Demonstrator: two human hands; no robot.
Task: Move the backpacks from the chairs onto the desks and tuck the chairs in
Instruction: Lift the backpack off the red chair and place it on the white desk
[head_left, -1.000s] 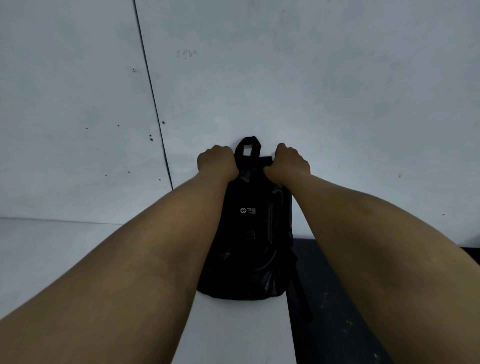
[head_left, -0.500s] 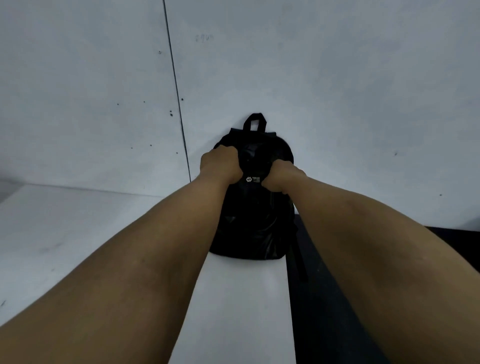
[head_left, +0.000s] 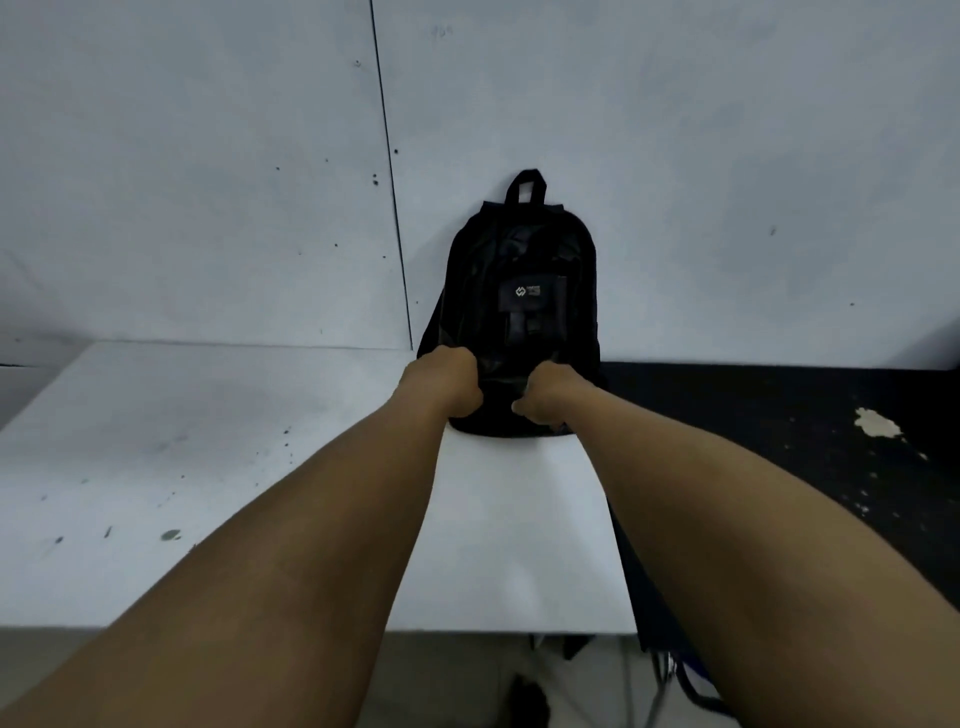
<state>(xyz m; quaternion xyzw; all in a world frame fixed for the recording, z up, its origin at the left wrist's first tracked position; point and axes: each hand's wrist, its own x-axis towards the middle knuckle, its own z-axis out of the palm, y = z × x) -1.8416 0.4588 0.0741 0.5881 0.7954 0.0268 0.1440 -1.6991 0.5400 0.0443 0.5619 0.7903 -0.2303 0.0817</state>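
A black backpack (head_left: 524, 291) stands upright on the white desk (head_left: 208, 457), leaning against the grey wall, its top loop up and a small logo patch on the front. My left hand (head_left: 447, 384) grips the backpack's lower left front with curled fingers. My right hand (head_left: 545, 397) grips the lower right front the same way. Both forearms reach forward over the desk. No chair shows plainly in this view.
A black desk (head_left: 779, 431) with chipped paint adjoins the white one on the right. The grey wall (head_left: 208, 182) with a vertical seam closes off the back. Below the desk's front edge are floor, cables and dark shapes (head_left: 530, 696).
My hands slid down from the backpack's top to its lower front. The view pulled back and the backpack now stands taller against the wall.
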